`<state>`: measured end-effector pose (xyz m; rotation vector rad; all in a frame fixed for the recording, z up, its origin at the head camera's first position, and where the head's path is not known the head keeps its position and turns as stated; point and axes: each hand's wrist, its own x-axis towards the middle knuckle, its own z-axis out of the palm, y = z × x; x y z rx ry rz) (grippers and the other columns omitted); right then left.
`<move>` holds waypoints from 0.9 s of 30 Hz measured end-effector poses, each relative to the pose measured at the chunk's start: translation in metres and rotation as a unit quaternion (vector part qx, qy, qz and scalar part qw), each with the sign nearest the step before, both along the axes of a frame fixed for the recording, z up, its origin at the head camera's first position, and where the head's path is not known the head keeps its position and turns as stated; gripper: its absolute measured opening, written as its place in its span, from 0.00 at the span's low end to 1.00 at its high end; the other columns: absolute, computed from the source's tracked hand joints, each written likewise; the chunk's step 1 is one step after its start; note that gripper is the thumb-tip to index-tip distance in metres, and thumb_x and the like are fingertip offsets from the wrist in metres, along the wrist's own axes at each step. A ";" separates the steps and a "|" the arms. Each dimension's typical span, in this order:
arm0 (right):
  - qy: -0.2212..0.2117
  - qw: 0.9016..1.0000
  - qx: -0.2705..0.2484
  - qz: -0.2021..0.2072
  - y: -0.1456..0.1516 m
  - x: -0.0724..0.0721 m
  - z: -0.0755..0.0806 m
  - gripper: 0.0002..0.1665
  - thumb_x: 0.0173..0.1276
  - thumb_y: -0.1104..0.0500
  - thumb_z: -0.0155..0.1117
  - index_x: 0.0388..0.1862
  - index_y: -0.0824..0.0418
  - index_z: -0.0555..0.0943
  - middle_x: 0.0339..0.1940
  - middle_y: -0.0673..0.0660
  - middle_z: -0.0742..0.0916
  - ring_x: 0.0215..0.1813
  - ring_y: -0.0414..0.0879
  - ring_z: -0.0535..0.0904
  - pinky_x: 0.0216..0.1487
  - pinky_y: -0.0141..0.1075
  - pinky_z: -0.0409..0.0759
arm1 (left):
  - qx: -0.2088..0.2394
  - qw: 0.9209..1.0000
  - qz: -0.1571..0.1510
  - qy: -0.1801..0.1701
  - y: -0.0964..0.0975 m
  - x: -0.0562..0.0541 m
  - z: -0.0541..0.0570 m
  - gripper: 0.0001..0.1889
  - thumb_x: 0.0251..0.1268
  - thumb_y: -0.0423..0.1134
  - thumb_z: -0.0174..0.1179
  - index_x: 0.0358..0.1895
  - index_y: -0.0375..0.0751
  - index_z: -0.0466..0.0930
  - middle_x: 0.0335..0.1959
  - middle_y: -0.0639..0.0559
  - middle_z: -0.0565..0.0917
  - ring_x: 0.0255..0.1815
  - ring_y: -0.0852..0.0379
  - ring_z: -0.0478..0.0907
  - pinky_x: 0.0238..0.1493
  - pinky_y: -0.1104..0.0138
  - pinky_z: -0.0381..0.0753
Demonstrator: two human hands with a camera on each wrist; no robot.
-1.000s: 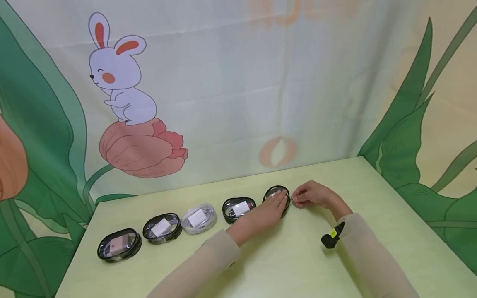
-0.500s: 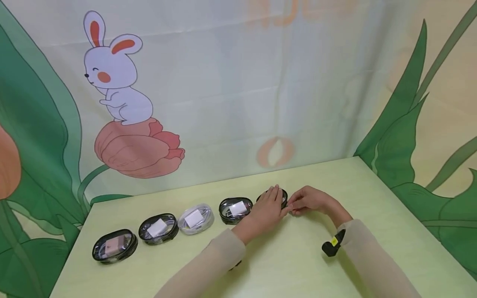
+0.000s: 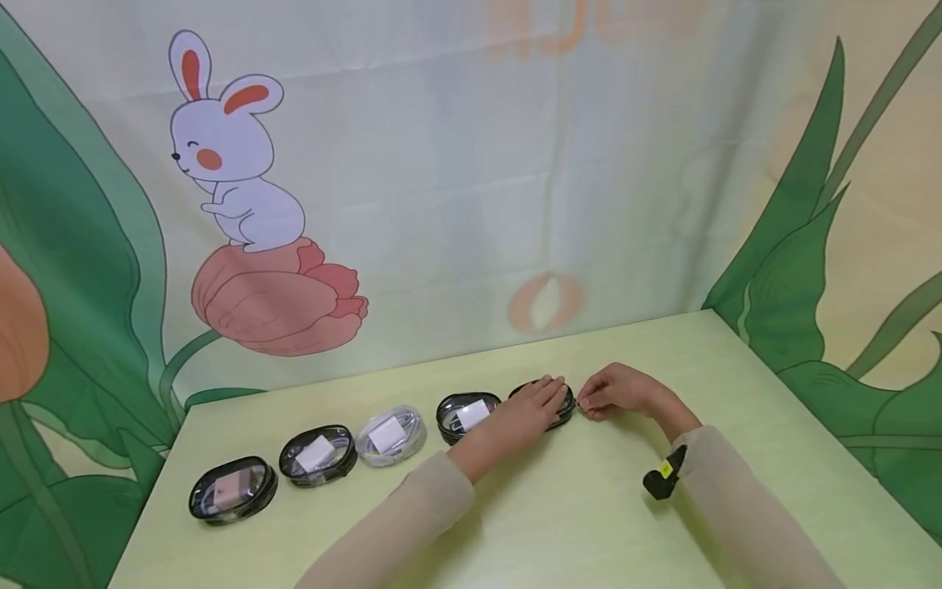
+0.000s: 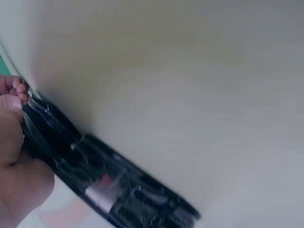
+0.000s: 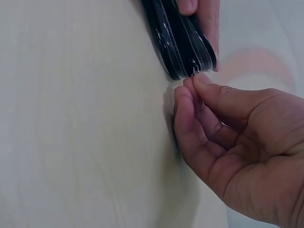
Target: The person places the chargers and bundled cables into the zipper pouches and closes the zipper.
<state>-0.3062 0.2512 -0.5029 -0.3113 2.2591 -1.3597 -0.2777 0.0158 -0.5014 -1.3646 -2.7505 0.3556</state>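
At the right end of a row lies a black-trimmed, clear oval zip case (image 3: 566,415), largely covered by my left hand (image 3: 515,415). That hand rests across the lid with its fingers extended. Just right of the case, my right hand (image 3: 624,391) pinches the zipper pull (image 5: 195,72) between thumb and index finger at the case's end. The zipper track runs along the black side wall, seen in the right wrist view. In the left wrist view, a neighbouring case (image 4: 137,190) with a white block inside sits close by.
Leftward along the pale table (image 3: 552,523) stand a black-trimmed case (image 3: 471,415), a white-trimmed case (image 3: 392,436), another black-trimmed one (image 3: 319,455) and one with a pink block (image 3: 233,489). A printed rabbit backdrop (image 3: 412,204) rises behind the table's far edge.
Half a second ago my left thumb reached toward the right fingertips; now the left hand lies flatter across the lid. My right hand has shifted slightly right, away from the left hand.
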 end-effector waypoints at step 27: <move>0.065 0.996 0.049 0.028 -0.005 0.028 0.013 0.06 0.70 0.68 0.66 0.40 0.71 0.87 0.32 0.58 0.89 0.33 0.44 0.85 0.39 0.38 0.87 | 0.025 0.986 0.162 0.012 0.027 0.021 -0.004 0.31 0.85 0.53 0.36 0.81 0.39 0.54 0.82 0.47 0.57 0.81 0.51 0.54 0.79 0.57 0.56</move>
